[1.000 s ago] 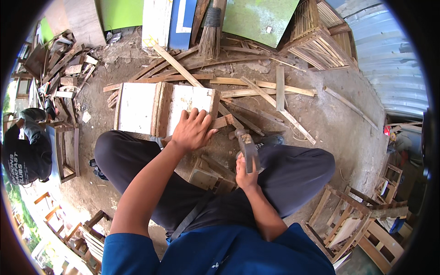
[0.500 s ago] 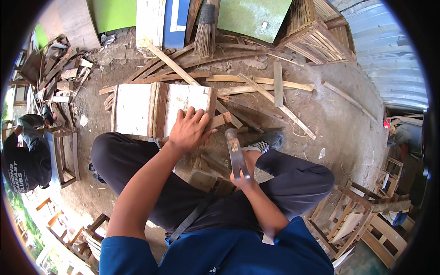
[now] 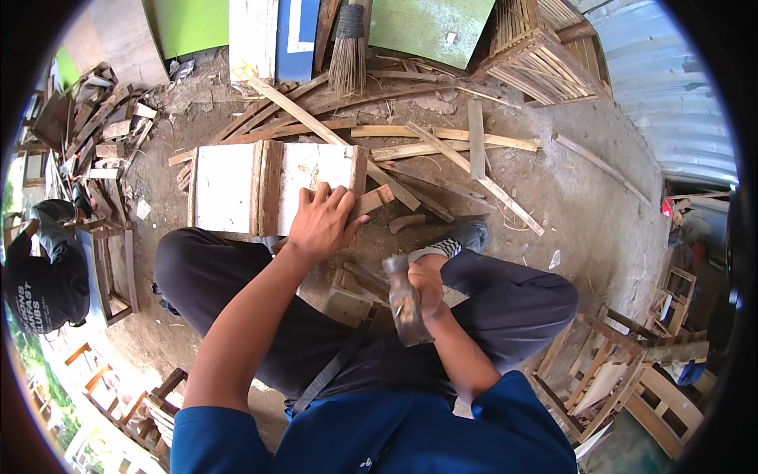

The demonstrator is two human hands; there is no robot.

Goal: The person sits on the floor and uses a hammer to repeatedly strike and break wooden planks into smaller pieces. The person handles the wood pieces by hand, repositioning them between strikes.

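My left hand [image 3: 322, 225] is closed over the near right part of a white-faced wooden piece [image 3: 309, 166], its fingers bent on the white face and its thumb by the right edge. A dark wooden bar divides this piece from a second white face [image 3: 227, 188] to the left. My right hand [image 3: 429, 286] grips a hammer [image 3: 407, 304] in front of my body, apart from the wood. The worn metal head shows from above; most of the handle is hidden. A short brown block [image 3: 373, 201] sticks out beside my left thumb.
Loose wooden strips [image 3: 442, 134] lie beyond the white-faced piece, with a stick broom [image 3: 347, 59] behind them. Scrap wood [image 3: 103, 126] is heaped at the far left, near another person [image 3: 47, 272]. Wooden chair frames [image 3: 608, 371] stand at the right. My legs flank the work.
The hammer head has dropped toward my body and tilted, while my right hand has risen slightly. A curved wood scrap on the ground has come into sight. My left hand keeps its place on the wood.
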